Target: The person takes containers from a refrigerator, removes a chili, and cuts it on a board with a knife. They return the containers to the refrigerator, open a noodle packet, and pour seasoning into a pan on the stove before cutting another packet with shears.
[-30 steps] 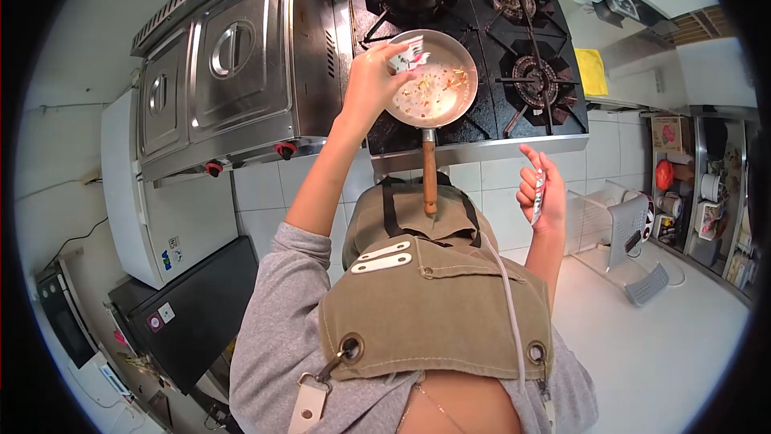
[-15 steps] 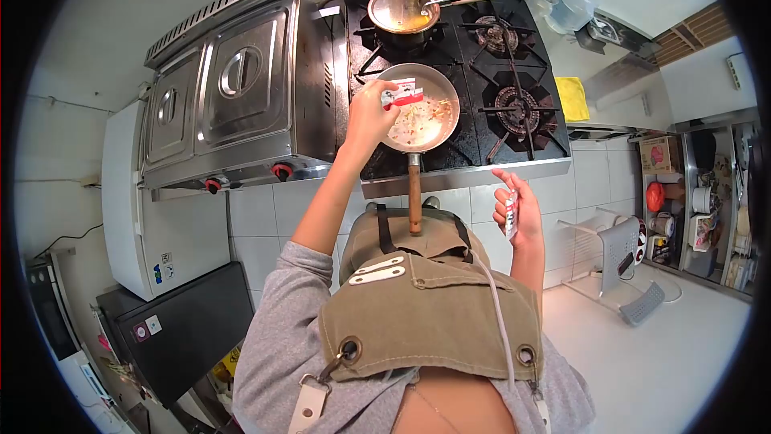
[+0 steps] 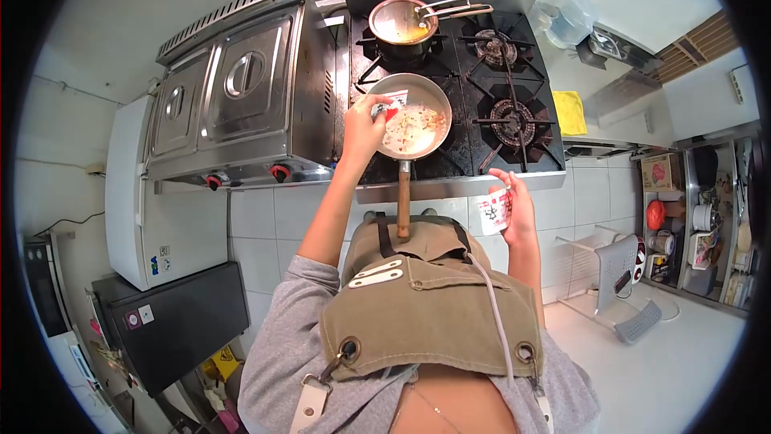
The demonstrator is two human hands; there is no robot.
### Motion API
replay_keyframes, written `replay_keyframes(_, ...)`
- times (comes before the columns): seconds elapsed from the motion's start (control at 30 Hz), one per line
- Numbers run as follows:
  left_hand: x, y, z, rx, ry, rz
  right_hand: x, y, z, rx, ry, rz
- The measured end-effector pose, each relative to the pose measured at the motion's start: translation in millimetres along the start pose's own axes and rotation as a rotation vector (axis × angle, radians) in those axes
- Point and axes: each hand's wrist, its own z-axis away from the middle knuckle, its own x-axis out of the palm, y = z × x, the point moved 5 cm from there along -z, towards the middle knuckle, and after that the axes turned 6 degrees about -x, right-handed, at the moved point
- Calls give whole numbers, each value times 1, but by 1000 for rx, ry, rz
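Note:
My left hand (image 3: 364,124) is closed on a small red and white packet (image 3: 391,105) above the left part of a frying pan (image 3: 440,97). Bits of chopped food (image 3: 419,129) lie in the pan, whose wooden handle (image 3: 404,205) points toward me. To the right, below the stove's front edge, my right hand (image 3: 519,213) grips a second white and red packet (image 3: 495,211), its printed face showing. Whether either packet is torn open cannot be made out.
Behind the pan, a lidded metal pot (image 3: 403,23) sits on the stove (image 3: 462,73). A steel appliance with lids (image 3: 249,77) stands left. At right are a yellow cloth (image 3: 569,113), clear plastic containers (image 3: 572,20) and a grey chair (image 3: 614,273).
The packet in my right hand has turned so its printed face shows more fully. My left hand and its packet have shifted slightly left and tilted over the pan. The view has moved a little.

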Motion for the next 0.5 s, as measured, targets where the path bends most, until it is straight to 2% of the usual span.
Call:
replay_keyframes(0.07,-1,1,4,-43,31,106,-2,-1,-6,-18,-33,23)
replay_keyframes(0.13,2,-4,9,23,87,97,3,-2,-14,-75,-100,-1)
replay_keyframes(0.2,9,-18,14,-232,44,402,10,-5,-18,-99,-190,-24)
replay_keyframes(0.3,11,-19,26,-276,35,520,24,-9,-17,-109,-228,-20)
replay_keyframes(0.37,12,-11,38,-332,12,535,30,-10,-22,-195,-261,84)
replay_keyframes(0.4,16,-7,51,-542,-133,674,34,-11,-19,-169,-326,132)
replay_keyframes(0.47,26,6,62,-473,-169,723,50,-13,-12,-149,-364,237)
replay_keyframes(0.5,27,11,72,-558,-345,658,61,-17,-4,-168,-417,320)
